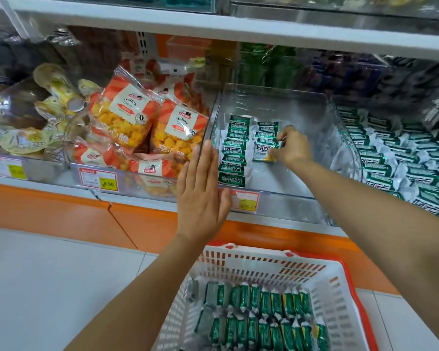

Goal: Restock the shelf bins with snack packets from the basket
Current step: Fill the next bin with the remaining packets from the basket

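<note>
A clear plastic shelf bin (pixel 276 100) stands in the middle of the shelf. Inside it, a row of green-and-white snack packets (pixel 235 150) lines the left wall. A shorter second row (pixel 265 138) lies beside it. My right hand (pixel 293 146) is inside the bin and pinches the front packet of that second row. My left hand (pixel 203 196) is flat with straight fingers against the bin's front left corner. Below, a white basket (pixel 269 264) with an orange rim holds several of the same green packets (pixel 261 315).
Left of the bin sits another clear bin with orange-and-white puffed snack bags (pixel 127 115), then yellow-lidded cups (pixel 53 97). To the right lies a bin full of green-and-white packets (pixel 401 158). Price tags (pixel 99 179) hang on the shelf front. A white shelf board (pixel 213 24) runs overhead.
</note>
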The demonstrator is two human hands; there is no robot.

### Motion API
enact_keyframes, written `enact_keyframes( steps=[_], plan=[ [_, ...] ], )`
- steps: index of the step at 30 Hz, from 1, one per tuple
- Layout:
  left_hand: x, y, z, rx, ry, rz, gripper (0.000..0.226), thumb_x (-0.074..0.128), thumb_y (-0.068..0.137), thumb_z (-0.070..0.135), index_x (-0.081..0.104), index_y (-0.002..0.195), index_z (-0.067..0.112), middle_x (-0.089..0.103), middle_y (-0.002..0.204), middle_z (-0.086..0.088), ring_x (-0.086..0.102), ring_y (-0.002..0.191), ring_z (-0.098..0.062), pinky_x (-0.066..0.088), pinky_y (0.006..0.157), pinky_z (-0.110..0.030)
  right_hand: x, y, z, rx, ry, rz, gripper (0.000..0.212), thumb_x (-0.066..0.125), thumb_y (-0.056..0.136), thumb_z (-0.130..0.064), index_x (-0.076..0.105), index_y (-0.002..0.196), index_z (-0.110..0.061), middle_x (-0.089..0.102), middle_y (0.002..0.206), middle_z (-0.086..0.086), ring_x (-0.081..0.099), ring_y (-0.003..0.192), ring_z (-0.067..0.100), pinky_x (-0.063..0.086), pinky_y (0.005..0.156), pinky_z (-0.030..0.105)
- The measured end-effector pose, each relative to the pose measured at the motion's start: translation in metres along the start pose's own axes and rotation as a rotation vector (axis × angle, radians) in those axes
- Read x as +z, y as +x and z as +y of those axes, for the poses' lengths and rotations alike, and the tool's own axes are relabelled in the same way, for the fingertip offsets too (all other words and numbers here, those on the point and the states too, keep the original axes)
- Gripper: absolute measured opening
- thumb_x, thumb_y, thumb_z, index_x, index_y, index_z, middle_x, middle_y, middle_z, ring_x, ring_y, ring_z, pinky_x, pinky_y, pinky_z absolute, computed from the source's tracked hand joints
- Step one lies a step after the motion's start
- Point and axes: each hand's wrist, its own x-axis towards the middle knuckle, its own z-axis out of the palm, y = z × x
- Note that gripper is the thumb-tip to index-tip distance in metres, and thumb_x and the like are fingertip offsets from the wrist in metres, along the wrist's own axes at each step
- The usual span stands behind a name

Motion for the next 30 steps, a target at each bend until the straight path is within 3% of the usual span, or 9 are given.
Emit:
enact_keyframes(
  steps=[6,10,17,20,23,27,30],
  plan=[
    [-0.008,0.000,0.001,-0.015,-0.034,-0.070,0.065,0.029,0.098,0.034,0.020,0.154,0.003,0.013,0.163,-0.012,0.010,0.152,-0.025,0.017,0.121,-0.047,-0.017,-0.011,-0.004,-0.057,-0.003,0.025,0.041,0.082,0.076,-0.023,0.056,0.107,-0.015,0.052,0.111,0.008,0.055,0.093,0.024,0.044,0.079,0.032],
    [-0.018,-0.001,0.004,-0.020,-0.063,-0.123,0.063,0.029,0.100,0.033,0.016,0.156,0.006,0.008,0.165,-0.009,0.003,0.152,-0.024,0.013,0.121,-0.047,-0.033,-0.029,-0.014,-0.175,0.106,0.087,0.030,0.079,0.079,-0.022,0.062,0.102,-0.019,0.058,0.109,0.008,0.059,0.092,0.021,0.048,0.086,0.033],
    [-0.049,-0.029,0.014,-0.037,-0.019,-0.195,0.062,0.037,0.095,0.028,0.028,0.152,0.007,0.021,0.161,-0.012,0.016,0.149,-0.028,0.014,0.120,-0.044,-0.049,-0.118,-0.055,-0.453,0.493,-0.036,0.008,0.068,0.088,-0.010,0.064,0.090,-0.017,0.063,0.086,-0.005,0.054,0.073,0.005,0.044,0.070,0.016],
    [-0.060,-0.057,0.008,-0.030,-0.001,-0.230,0.060,0.045,0.091,0.023,0.037,0.147,0.004,0.032,0.154,-0.016,0.029,0.141,-0.034,0.026,0.115,-0.047,-0.038,-0.166,-0.062,-0.506,0.548,-0.123,0.002,0.066,0.089,-0.007,0.066,0.090,-0.009,0.063,0.078,-0.003,0.058,0.069,0.012,0.049,0.066,0.023],
    [-0.067,-0.090,0.000,-0.092,-0.012,-0.315,0.056,0.039,0.090,0.026,0.044,0.141,0.003,0.044,0.142,-0.018,0.044,0.126,-0.038,0.042,0.100,-0.051,-0.013,-0.208,-0.053,-0.492,0.561,-0.191,0.003,0.066,0.089,-0.010,0.068,0.089,-0.007,0.067,0.079,0.007,0.062,0.072,0.023,0.051,0.068,0.031],
    [-0.066,-0.143,-0.021,-0.131,-0.001,-0.482,0.053,0.037,0.089,0.031,0.053,0.131,0.004,0.053,0.133,-0.018,0.056,0.109,-0.039,0.049,0.084,-0.048,0.035,-0.259,-0.023,-0.370,0.507,-0.321,0.005,0.066,0.091,-0.015,0.069,0.092,-0.012,0.067,0.084,-0.006,0.062,0.077,0.010,0.050,0.072,0.025],
    [-0.058,-0.184,-0.039,-0.196,0.000,-0.613,0.055,0.035,0.088,0.034,0.055,0.130,0.003,0.055,0.133,-0.019,0.059,0.109,-0.040,0.051,0.083,-0.048,0.077,-0.291,0.002,-0.250,0.464,-0.461,0.005,0.065,0.092,-0.015,0.067,0.096,-0.012,0.068,0.092,-0.004,0.064,0.084,0.012,0.053,0.079,0.029]
  ],
)
